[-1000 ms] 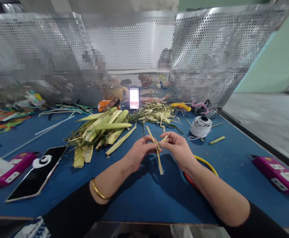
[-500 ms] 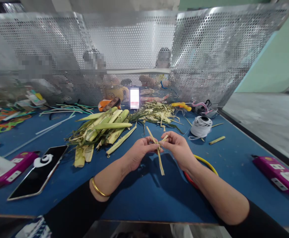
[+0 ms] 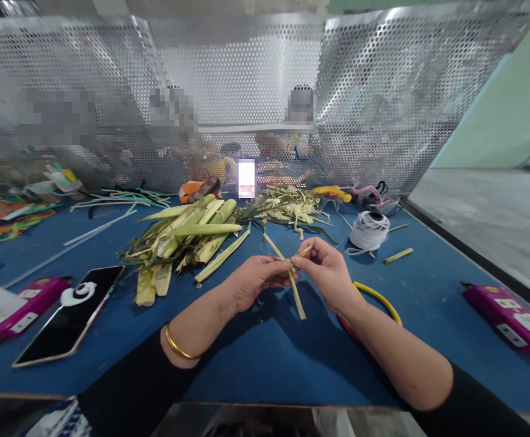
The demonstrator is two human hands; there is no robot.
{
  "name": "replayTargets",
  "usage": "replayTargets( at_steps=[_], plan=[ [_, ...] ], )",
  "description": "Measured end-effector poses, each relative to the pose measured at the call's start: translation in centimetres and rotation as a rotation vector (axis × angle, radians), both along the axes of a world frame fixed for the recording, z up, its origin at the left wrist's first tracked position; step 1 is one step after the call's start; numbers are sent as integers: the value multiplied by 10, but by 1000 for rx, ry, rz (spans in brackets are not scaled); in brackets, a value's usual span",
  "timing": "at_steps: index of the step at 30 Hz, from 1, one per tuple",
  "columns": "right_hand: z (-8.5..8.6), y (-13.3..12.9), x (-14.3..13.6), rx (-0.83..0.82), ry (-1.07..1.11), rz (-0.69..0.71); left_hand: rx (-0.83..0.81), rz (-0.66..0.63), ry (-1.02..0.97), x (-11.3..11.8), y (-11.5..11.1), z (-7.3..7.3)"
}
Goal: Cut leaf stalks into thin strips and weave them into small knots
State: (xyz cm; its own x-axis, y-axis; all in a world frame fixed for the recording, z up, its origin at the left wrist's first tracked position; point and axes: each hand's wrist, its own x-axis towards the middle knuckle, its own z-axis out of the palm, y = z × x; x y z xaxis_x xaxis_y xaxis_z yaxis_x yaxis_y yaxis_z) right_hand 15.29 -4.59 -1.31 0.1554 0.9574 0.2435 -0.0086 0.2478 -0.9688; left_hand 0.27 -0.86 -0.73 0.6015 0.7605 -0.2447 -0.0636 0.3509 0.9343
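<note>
Between my two hands, above the blue table, are crossed pale strips of corn husk [image 3: 298,295]. My left hand [image 3: 260,276] pinches them near the crossing, its thumb lying along the top. My right hand [image 3: 323,265] has thumb and fingertips closed on the strip that points up to the right. One long strip runs from upper left down past both hands. The exact crossing is partly covered by my fingertips. A thin thread shows faintly by my left fingers. Beyond my left hand lies a heap of green corn husks [image 3: 178,240].
At the back are shredded husks [image 3: 287,205] and a lit phone [image 3: 247,179]. A white thread spool [image 3: 368,232] stands right, near a yellow-red ring [image 3: 381,297]. Magenta power strips [image 3: 510,318] and a dark phone [image 3: 71,318] flank the table [image 3: 256,370]. Behind a perforated metal screen [image 3: 247,79] people sit.
The long husk strip has tilted a little more, its lower end shifting right. My left fingers have closed slightly further over the crossing. Both hands stay in nearly the same place.
</note>
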Motion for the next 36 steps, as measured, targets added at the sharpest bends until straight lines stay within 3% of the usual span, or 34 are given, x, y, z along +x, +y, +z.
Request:
replayTargets(
  at_steps=[6,14,22,29,32,36],
  plan=[
    [0,2,3,25,-91,-23,183,76,55,1,-1,3],
    [7,6,18,130,-343,105,209,132,82,2,-2,3],
    [5,3,18,217,-657,-58,245,85,113,0,1,6],
    [-1,2,13,348,-867,-51,352,103,206,2,0,3],
    [-2,6,17,321,-737,-62,409,179,227,-4,5,10],
    [-3,14,32,270,-603,-246,398,441,75,-22,23,25]
  ],
)
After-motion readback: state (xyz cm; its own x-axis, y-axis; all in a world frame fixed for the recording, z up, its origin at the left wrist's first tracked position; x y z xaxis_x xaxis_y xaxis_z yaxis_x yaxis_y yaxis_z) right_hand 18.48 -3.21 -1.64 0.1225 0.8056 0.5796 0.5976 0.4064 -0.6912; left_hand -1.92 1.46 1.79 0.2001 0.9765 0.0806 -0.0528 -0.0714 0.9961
